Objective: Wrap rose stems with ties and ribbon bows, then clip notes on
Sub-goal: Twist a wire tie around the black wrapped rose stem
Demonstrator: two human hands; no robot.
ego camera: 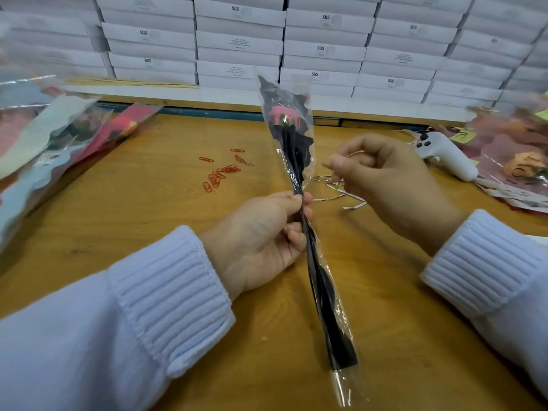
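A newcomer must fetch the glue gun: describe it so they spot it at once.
Start at the wooden table, then look to its far right side, past the right hand. There, beside the pile of wrapped flowers, lies the glue gun: the only white, pistol-shaped thing, with black buttons.

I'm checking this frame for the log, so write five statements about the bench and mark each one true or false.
1. The left hand grips the wrapped rose by its stem. True.
2. The right hand holds a paper clip. False: it pinches a twist tie, and the red paper clips lie loose on the table.
3. A white glue gun lies on the table beyond the right hand. True.
4. The wrapped rose lies flat on the table. False: it is held up off the table, with the bloom end pointing away from the person.
5. The stacked boxes behind the table are brown. False: they are white.
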